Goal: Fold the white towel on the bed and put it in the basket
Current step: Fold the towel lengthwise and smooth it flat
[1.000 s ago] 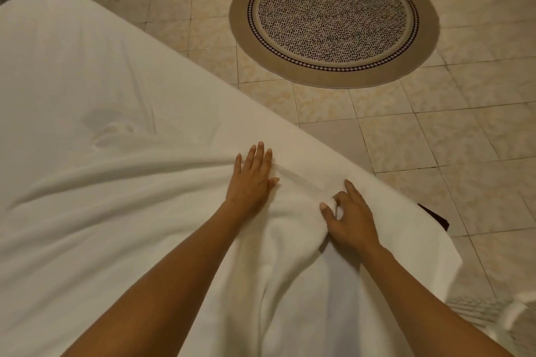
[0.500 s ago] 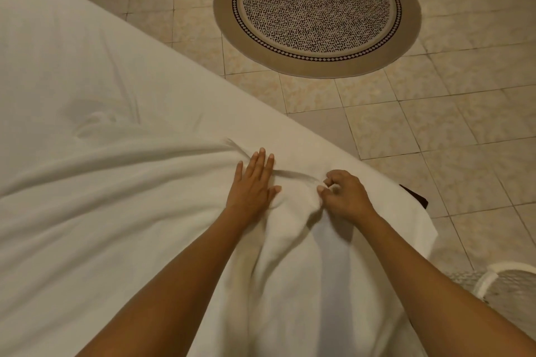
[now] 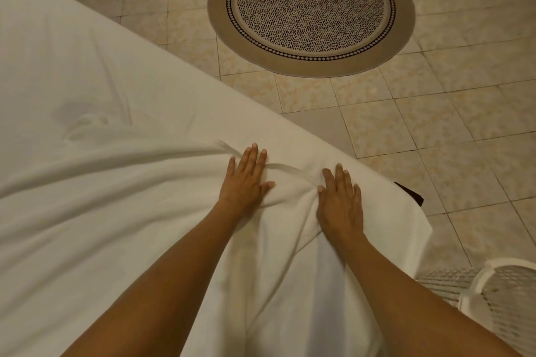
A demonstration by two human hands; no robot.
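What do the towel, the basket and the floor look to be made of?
Towel: soft white cloth, probably cotton terry; it bunches into folds between the hands. Basket: white openwork lattice with a smooth rim, likely plastic. Floor: beige mottled tiles with grout lines, probably ceramic.

Both bare hands flat, palms down, fingers extended.

Left hand [image 3: 246,181]: open, fingers together pointing to about 12 o'clock, thumb splayed out toward 3 o'clock; forearm runs back toward 7 o'clock. Right hand [image 3: 340,201]: open, fingers pointing roughly 12 o'clock, thumb tucked on its 9 o'clock side; forearm runs back toward 5 o'clock. Hands near each other, not touching, right one slightly closer to the body. Both arms bare, nearly straight.
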